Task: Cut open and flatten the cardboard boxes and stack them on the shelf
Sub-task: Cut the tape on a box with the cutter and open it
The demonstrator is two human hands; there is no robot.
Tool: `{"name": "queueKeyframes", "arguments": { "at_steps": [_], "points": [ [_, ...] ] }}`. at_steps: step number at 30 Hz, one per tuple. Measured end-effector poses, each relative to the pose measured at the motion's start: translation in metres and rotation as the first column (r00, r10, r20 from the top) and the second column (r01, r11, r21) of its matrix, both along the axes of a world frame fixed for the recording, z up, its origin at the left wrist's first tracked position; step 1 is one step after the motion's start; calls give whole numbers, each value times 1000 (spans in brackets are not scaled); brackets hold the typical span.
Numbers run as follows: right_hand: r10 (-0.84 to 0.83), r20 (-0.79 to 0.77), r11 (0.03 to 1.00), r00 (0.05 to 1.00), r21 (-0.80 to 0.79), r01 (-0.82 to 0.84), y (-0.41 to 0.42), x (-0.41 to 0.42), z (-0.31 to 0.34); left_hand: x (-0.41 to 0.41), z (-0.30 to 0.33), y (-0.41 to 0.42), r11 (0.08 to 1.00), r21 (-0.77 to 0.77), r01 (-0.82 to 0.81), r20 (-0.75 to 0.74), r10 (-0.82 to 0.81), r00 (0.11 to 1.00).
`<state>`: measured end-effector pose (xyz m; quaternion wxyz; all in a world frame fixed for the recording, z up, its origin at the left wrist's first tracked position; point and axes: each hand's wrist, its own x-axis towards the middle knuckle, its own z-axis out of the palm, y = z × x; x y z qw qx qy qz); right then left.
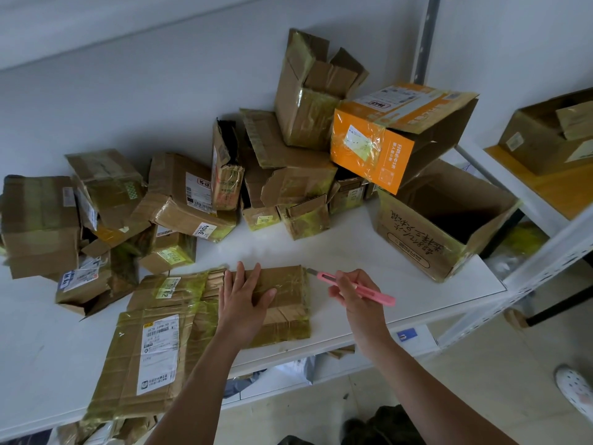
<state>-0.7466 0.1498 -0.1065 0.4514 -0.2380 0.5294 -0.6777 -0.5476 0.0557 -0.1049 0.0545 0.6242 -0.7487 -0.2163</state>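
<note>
It looks like a storeroom, with white metal shelves (526, 277) piled with lots of used cardboard boxes (179, 194).

Soft, even daylight fills the scene, slightly cool and dim. Shadows under the cardboard boxes (199, 200) are faint. Yellowish tape gives off mild glare. Wide-angle distortion bends the shelf (369, 252) edges; corners blur slightly.

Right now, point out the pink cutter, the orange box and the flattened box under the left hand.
pink cutter (359, 286), head view, on the middle of its handle
orange box (369, 139), head view, on its orange front face
flattened box (288, 284), head view, on its taped top face
</note>
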Motion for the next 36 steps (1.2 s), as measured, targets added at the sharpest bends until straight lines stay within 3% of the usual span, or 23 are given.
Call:
{"name": "queueKeyframes", "arguments": {
  "at_steps": [13,36],
  "points": [
    [45,-149,999,988,8,-44,-4,9,-5,0,4,2,1000,1,3,-25,-3,1000],
    [176,-209,984,962,31,-173,20,6,0,-1,10,4,1000,-6,31,10,-31,999]
  ]
}}
